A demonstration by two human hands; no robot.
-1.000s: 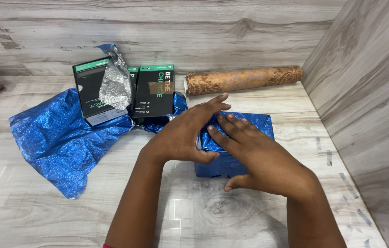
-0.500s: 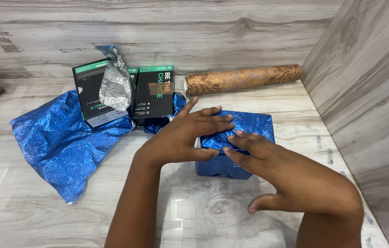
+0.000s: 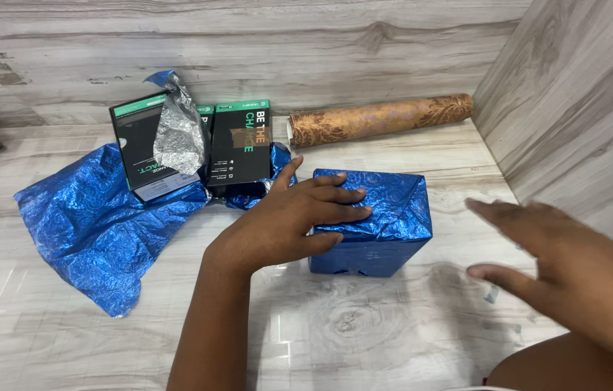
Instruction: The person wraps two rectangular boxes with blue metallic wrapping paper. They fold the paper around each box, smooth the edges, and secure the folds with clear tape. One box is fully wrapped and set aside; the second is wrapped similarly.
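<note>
**Left hand pinning the blue parcel, right hand off to the side**

The wood-grain tabletop (image 3: pixel 364 326) runs under my arms to wood-look walls at the back and on my right, so I am working in a corner.

Nearest me, my right hand (image 3: pixel 574 268) hangs above the table, fingers spread and flat, holding nothing. It is blurred, so I cannot tell its finer pose. The parcel lies to its left, clearly apart, with bare table between.

Just past my left forearm, my left hand (image 3: pixel 285 224) lies palm-down and open on the blue-wrapped box (image 3: pixel 382 217). Its fingers stretch across the top over the folded paper seam, and the thumb sits against the near left edge. It presses rather than grips. This is the nearer hand: it is touching the box, while the right one is not. The box's longer side runs left to right, across the direction my left fingers point.

To the left of that hand, a crumpled sheet of blue wrapping paper (image 3: pixel 96 224) lies spread out. Beyond it stand two dark boxes with green trim (image 3: pixel 238 145), with a scrap of silver foil (image 3: pixel 176 134) propped against them. Farthest off, against the back wall, rests a brown patterned paper roll (image 3: pixel 379 118), lying left to right.
</note>
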